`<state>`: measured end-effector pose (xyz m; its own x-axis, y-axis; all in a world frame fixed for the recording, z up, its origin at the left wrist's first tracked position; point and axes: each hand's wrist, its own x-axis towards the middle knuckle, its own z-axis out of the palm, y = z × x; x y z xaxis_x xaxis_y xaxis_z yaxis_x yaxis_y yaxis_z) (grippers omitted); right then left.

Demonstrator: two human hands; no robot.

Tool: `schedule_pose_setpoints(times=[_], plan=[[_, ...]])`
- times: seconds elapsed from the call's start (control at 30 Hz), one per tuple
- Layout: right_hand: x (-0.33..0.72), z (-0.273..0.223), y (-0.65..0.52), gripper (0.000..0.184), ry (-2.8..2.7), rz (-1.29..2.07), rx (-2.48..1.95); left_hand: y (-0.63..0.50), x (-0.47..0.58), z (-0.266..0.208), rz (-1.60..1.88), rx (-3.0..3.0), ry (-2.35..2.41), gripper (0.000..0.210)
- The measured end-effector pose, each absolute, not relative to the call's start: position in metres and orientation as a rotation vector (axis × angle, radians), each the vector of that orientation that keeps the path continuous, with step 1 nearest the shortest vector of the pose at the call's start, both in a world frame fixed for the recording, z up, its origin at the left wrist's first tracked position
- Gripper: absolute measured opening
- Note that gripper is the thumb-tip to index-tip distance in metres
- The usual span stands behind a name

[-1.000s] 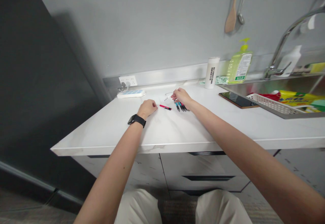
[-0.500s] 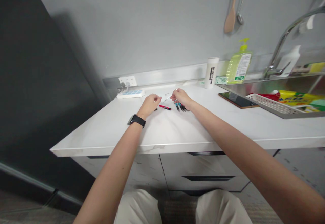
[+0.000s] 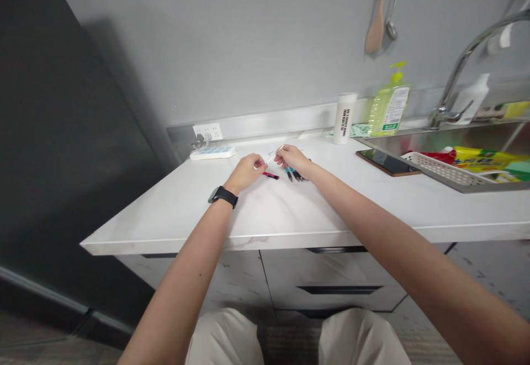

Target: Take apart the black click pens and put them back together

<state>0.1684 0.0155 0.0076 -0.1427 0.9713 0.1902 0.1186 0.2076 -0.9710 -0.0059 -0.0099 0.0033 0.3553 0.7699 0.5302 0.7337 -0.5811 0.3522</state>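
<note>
Both hands meet over the far middle of the white tabletop (image 3: 290, 216), and between them runs a thin white stick-like piece (image 3: 275, 155), perhaps a pen refill (it is too small to say for sure). The left hand (image 3: 246, 170), with a black watch (image 3: 223, 196) on its wrist, is closed to a pinch with thumb and forefinger at the near end of the piece; the right hand (image 3: 293, 159) is likewise curled, its fingertips pinching the same piece a little further along, so that the far end pokes out toward the wall. Just below the two hands a red pen (image 3: 271, 175) lies flat on the tabletop, and beside the right hand's heel sits a small bunch of pens (image 3: 295, 174) with dark barrels and coloured parts, touching or nearly touching one another. A white power strip (image 3: 212, 153) rests near the wall to the left; a white tube (image 3: 344, 118), a green soap bottle (image 3: 390, 105), a dark phone (image 3: 387, 162) and a white basket (image 3: 445, 170) at the sink stand well apart to the right. As I judge it, the slim piece could bend or slip out of such light pinches if the hands pull unevenly, and the right wrist, lying so close, could nudge the pens and set them rolling.
</note>
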Motion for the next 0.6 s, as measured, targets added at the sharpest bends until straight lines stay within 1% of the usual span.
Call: schedule_pose_setpoints(times=[0.3, 0.6], plan=[[0.1684, 0.0097, 0.0146, 0.012, -1.472, 1.023, -1.138, -0.01, -0.0052, 0.0032, 1.06, 2.513, 1.39, 0.009], [0.1677, 0.0073, 0.0178, 0.012, -1.444, 1.004, -1.136, -0.0091, -0.005, 0.0025, 1.068, 2.512, 1.363, 0.008]])
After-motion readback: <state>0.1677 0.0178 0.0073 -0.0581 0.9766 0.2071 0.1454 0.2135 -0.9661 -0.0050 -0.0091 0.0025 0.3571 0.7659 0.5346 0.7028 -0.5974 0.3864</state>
